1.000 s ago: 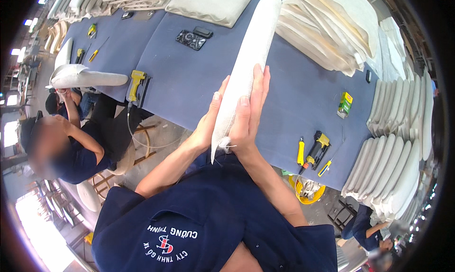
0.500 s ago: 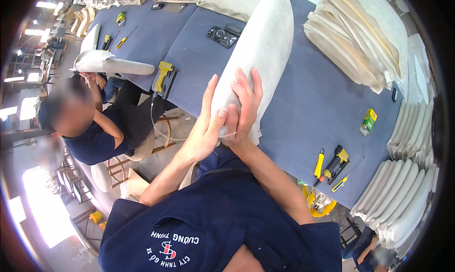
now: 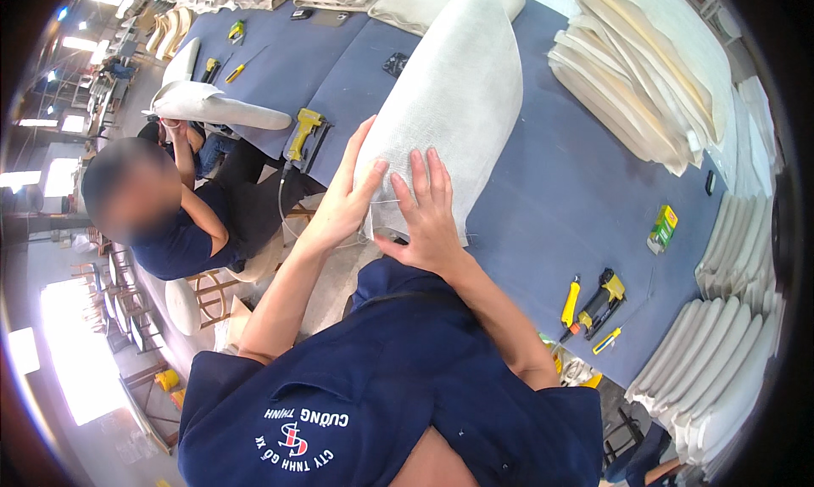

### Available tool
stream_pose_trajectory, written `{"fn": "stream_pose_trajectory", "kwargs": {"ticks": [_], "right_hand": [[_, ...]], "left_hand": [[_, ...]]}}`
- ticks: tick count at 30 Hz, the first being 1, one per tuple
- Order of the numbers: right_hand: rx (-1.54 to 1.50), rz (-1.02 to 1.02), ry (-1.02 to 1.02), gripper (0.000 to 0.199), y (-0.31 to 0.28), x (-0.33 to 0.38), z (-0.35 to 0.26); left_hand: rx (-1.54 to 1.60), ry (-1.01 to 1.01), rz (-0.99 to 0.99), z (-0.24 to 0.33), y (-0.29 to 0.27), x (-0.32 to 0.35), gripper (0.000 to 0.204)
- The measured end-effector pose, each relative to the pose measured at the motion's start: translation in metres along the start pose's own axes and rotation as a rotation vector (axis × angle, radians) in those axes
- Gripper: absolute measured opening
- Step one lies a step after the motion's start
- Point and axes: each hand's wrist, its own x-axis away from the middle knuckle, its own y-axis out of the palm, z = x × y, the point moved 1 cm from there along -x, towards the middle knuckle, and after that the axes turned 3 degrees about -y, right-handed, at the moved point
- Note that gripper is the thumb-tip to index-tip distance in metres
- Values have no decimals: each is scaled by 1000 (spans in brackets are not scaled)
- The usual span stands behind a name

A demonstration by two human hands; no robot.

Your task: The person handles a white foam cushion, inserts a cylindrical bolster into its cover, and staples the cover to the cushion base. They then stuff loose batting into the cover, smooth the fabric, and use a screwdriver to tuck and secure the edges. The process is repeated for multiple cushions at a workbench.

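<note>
A long padded panel [image 3: 462, 88], covered in pale woven fabric and rounded at its far end, extends from my body out over the table. Along its near left edge, my left hand [image 3: 346, 205] holds on, thumb on top and fingers down the side. My right hand [image 3: 428, 224] lies on the near end of the cover with fingers spread and thumb out to the left. Between the hands the fabric is loose, and a few threads stick out at the near edge. The underside of the panel is hidden.
On the blue-grey table [image 3: 551, 224] lie a yellow nail gun [image 3: 307, 139], another nail gun [image 3: 605, 302], a yellow cutter [image 3: 571, 300], a screwdriver [image 3: 607, 340] and a green-yellow box [image 3: 663, 229]. Fabric pieces [image 3: 632, 88] and padded panels [image 3: 699, 343] are stacked at right. A co-worker [image 3: 170, 224] sits at left.
The panel has turned to show a broader face and now hides more of the dark phone. My hands have moved apart, and the right one has flattened onto the cover.
</note>
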Motion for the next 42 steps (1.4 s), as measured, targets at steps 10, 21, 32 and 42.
{"fn": "stream_pose_trajectory", "kwargs": {"ticks": [10, 21, 32, 42], "right_hand": [[119, 156, -45, 59, -32, 9, -25], [-329, 131, 292, 29, -58, -27, -53], [-168, 58, 191, 23, -85, -18, -42], [-67, -32, 150, 20, -93, -20, -35]], "left_hand": [[-25, 68, -48, 10, 17, 9, 66], [22, 105, -101, 14, 31, 19, 71], [-95, 399, -215, -38, 24, 48, 90], [-413, 727, -160, -30, 37, 2, 96]]}}
